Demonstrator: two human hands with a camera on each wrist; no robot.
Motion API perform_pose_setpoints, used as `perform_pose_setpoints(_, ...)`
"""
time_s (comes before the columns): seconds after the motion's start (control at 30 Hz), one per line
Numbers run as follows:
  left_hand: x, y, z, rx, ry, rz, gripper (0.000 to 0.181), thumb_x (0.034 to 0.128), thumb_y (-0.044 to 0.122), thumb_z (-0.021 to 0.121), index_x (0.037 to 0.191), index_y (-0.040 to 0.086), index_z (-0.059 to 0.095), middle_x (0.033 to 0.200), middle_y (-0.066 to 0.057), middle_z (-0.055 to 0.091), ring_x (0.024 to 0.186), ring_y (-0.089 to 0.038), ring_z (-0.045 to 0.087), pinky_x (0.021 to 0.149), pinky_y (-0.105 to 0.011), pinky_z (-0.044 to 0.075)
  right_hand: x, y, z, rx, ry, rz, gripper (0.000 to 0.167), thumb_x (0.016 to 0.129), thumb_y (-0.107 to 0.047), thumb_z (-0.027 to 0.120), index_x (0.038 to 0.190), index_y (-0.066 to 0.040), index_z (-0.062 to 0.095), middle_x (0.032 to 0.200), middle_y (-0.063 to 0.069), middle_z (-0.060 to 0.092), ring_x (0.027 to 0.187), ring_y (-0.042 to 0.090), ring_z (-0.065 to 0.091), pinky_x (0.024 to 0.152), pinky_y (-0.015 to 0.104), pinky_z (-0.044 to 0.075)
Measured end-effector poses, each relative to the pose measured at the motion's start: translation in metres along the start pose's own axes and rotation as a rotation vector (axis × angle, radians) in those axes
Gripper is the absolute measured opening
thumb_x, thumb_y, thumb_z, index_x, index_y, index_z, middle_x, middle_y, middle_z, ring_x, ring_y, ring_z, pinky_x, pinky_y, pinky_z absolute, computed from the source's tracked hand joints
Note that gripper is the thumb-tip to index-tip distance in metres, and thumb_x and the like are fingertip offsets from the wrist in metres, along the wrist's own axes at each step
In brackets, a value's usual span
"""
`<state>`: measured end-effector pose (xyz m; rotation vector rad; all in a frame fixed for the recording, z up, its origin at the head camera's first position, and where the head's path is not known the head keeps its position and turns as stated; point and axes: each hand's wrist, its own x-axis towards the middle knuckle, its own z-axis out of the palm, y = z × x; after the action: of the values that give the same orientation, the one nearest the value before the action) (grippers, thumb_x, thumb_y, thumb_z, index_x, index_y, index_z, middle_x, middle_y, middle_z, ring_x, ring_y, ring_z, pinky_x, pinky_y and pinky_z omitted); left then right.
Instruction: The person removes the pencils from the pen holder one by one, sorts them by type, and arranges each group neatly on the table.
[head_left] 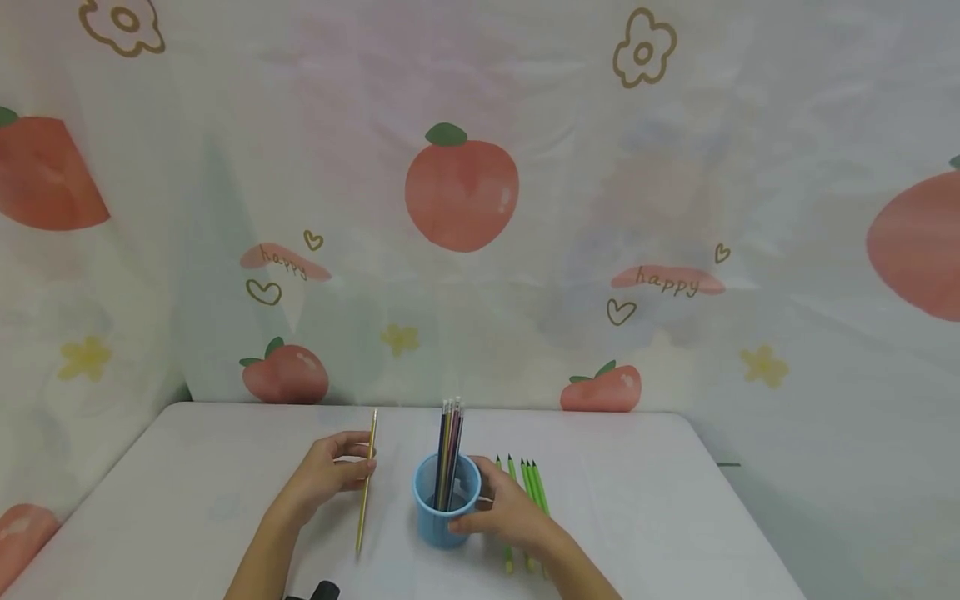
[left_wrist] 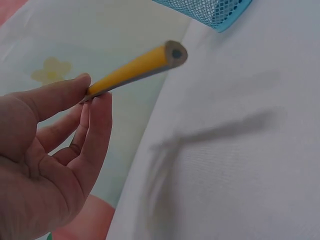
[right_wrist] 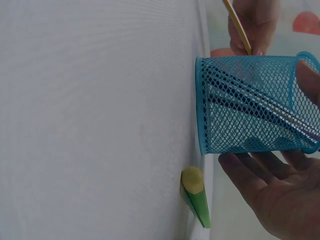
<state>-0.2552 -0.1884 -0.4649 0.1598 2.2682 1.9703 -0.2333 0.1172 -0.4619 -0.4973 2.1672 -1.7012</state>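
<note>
1. Two hands reach over the white bench [head_left: 660, 500], both of them grasping something.
2. The left hand [head_left: 330, 468] pinches a yellow pencil [head_left: 364, 508] between thumb and fingertips — the gap is only as wide as the pencil itself.
3. That pencil is held above its middle, slightly tilted and raised off the bench, to the left of the cup and apart from it. Its lower end (seen close in the left wrist view) shows a dark core.
4. The right hand [head_left: 512, 510] grips the blue mesh cup [head_left: 441, 532] from the right, spread about as wide as the cup: thumb across the near side, fingers bent along the other.
5. The cup is upright, and a bundle of pencils [head_left: 450, 437] leans inside, their upper ends well above the rim.
6. Several green pencils [head_left: 537, 483] lie on the bench to the cup's right, partly hidden by the right hand, with dark tips toward the far edge.
7. Behind the bench hangs a fruit-printed backdrop [head_left: 525, 317].
</note>
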Motion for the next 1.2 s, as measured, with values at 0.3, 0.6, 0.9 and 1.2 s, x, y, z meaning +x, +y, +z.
perform_pose_setpoints(0.3,0.004,-0.006,0.006,0.059,-0.008,-0.058,0.052,0.0882,0.003,0.072,0.136,-0.008,0.052,0.111,-0.017,0.063,0.087,-0.02,0.069,0.076,-0.036,0.062,-0.001,-0.002,0.001,0.003,-0.006,-0.028,0.083,0.075,-0.012,0.086,0.146,-0.012,0.043,0.146,0.011,0.052,0.135,0.04,0.048,0.109,0.057,0.041)
perform_pose_setpoints(0.6,0.004,-0.012,0.013,0.113,0.022,-0.1,0.046,0.084,0.0,0.075,0.126,-0.007,0.059,0.104,-0.016,0.064,0.08,-0.019,0.069,0.07,-0.035,0.061,0.001,0.0,0.001,-0.003,-0.009,-0.022,0.083,0.074,-0.015,0.087,0.145,-0.014,0.044,0.146,0.01,0.052,0.134,0.039,0.049,0.109,0.057,0.042)
perform_pose_setpoints(0.9,0.002,-0.019,0.017,0.147,0.032,-0.137,0.045,0.0793,-0.003,0.077,0.121,-0.008,0.061,0.102,-0.016,0.063,0.076,-0.019,0.066,0.067,-0.037,0.061,0.0,-0.001,0.002,-0.004,-0.005,-0.007,0.084,0.074,-0.013,0.088,0.145,-0.012,0.044,0.146,0.01,0.052,0.134,0.039,0.049,0.109,0.057,0.042)
perform_pose_setpoints(1.2,0.0,-0.019,0.02,0.221,0.09,-0.182,0.043,0.0771,-0.002,0.08,0.117,-0.002,0.064,0.097,-0.012,0.064,0.075,-0.019,0.064,0.063,-0.035,0.061,-0.002,-0.004,0.003,0.012,-0.009,-0.011,0.084,0.074,-0.011,0.087,0.146,-0.011,0.044,0.146,0.01,0.052,0.134,0.039,0.049,0.109,0.057,0.041)
